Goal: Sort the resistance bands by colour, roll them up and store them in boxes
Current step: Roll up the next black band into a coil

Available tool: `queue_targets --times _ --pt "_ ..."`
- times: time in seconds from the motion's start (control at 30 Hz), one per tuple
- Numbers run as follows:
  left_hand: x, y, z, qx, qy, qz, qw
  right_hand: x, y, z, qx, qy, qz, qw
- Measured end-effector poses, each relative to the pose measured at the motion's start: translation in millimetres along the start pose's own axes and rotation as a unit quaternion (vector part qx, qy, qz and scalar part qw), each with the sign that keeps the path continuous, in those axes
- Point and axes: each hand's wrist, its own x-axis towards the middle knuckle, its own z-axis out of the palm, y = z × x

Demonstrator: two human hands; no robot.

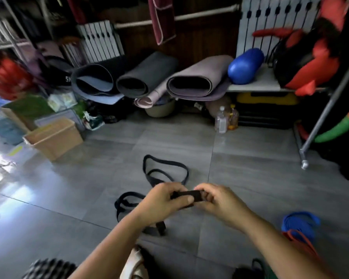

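A black resistance band (186, 196) is held between both hands above the grey tiled floor. My left hand (165, 200) pinches its left end and my right hand (220, 200) pinches its right end, where the band is folded flat. The rest of the band trails down to the floor in loops (165, 168) ahead of my hands and to their left. A blue band (300, 220) and an orange band (298, 241) lie bunched on the floor at the right. An open cardboard box (54, 137) stands on the floor at the far left.
Rolled yoga mats (149, 77) and a blue roller (245, 66) lie on a low shelf at the back. Plastic bottles (226, 119) stand under it. A metal rack leg (304, 162) stands at the right, and more boxes and bags crowd the left.
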Motion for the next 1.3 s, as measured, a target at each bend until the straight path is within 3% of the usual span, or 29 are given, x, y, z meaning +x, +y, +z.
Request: queue_targets --times 0.1,0.3,0.47,0.63,0.7,0.8,0.9,1.0,1.17,1.3 --pt "-32.0 27.6 -13.3 -0.108 0.062 0.033 0.992 -7.7 -50.3 -32.3 -0.004 -0.01 -0.047 0.999" --pt "-65.2 73.6 -21.6 -0.208 0.136 0.104 0.963 -40.0 -126.1 -68.8 0.058 -0.001 -0.124 0.991" --pt "-66.6 101.5 6.5 -0.366 0.022 0.09 0.926 -71.7 -145.5 -90.2 0.142 0.024 -0.118 0.982" --pt "-68.2 111.7 34.2 -0.316 -0.019 0.004 0.949 -99.9 -110.6 -94.5 0.17 0.024 -0.045 0.984" --pt "-65.3 111.0 38.8 -0.284 -0.001 -0.018 0.959 -103.4 -95.0 -94.0 0.113 0.029 -0.025 0.993" --pt "-61.7 109.8 41.4 -0.238 0.047 -0.051 0.969 -107.0 -85.4 -92.9 -0.068 0.034 -0.036 0.996" --pt "-61.6 113.7 46.8 -0.188 0.046 -0.063 0.979 -114.5 -89.0 -87.0 -0.292 0.017 -0.051 0.955" --pt "-62.3 121.0 55.7 -0.139 0.041 -0.053 0.988 -120.2 -92.4 -76.9 -0.382 0.018 -0.058 0.922" --pt "-68.7 126.4 54.1 -0.11 0.009 -0.014 0.994 -127.1 -86.9 -89.1 -0.298 0.002 -0.039 0.954" --pt "-76.8 123.3 49.5 -0.189 -0.055 -0.01 0.98 -134.5 -82.5 -108.2 -0.017 -0.032 -0.01 0.999"
